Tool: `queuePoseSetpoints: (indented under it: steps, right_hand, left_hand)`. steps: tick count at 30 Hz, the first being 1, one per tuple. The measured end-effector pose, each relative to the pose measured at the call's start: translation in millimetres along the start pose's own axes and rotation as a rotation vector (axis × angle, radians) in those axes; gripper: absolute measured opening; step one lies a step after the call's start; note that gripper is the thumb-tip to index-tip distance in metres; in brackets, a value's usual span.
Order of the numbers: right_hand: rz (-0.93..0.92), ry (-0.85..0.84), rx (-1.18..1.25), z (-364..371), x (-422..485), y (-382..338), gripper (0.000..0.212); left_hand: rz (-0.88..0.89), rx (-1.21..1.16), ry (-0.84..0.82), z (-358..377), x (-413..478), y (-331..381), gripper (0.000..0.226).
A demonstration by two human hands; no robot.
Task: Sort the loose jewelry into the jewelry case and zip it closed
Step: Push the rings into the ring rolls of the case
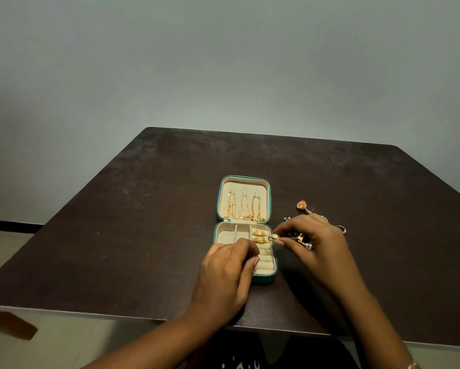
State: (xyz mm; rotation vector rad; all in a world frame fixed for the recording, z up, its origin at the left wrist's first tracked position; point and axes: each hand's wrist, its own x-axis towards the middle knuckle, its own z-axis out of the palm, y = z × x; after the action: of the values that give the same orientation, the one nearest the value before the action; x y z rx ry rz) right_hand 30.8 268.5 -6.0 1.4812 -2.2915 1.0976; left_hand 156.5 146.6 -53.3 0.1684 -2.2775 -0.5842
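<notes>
A small teal jewelry case (263, 278) lies open on the dark table, cream lined. Gold chains (244, 209) hang on the hooks in its lid. Two gold rings (259, 236) sit in the ring rolls at the right of the base. My right hand (314, 243) pinches a gold ring (273, 237) at the case's right edge, just beside those two. My left hand (230, 265) rests on the near left part of the base with curled fingers, covering it. Loose jewelry lies right of the case, partly hidden by my right hand: a gold earring (302, 206) and a silver ring (342, 229).
The dark brown table (143, 222) stands against a pale wall, its near edge close to my body. A pale floor shows at the left beyond the table's edge. Small silver pieces (287, 218) lie near my right hand's fingers.
</notes>
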Motion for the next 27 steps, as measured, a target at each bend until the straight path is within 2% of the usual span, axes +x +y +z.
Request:
queuePoseSetpoints:
  steps: [5,12,20,24,27]
  right_hand:
    - [-0.203,-0.058,-0.272,12.3,11.5,-1.7,0.013]
    - [-0.265,-0.147,-0.441,21.8,16.5,0.9,0.007]
    - [-0.268,-0.194,-0.402,24.6,18.0,4.3,0.007]
    - [-0.208,-0.11,-0.256,18.9,12.4,12.7,0.018]
    - [-0.201,-0.047,-0.243,15.1,4.9,14.8,0.021]
  left_hand:
    - [-0.064,0.004,0.003,-0.7,-0.8,0.4,0.008]
    - [-0.086,0.007,0.013,-0.7,-0.4,2.0,0.009]
    - [-0.09,-0.026,0.009,-1.7,0.0,3.3,0.009]
    - [-0.086,-0.03,0.009,-1.7,0.1,2.8,0.01]
    - [-0.09,-0.035,0.013,-1.1,-0.3,1.7,0.011]
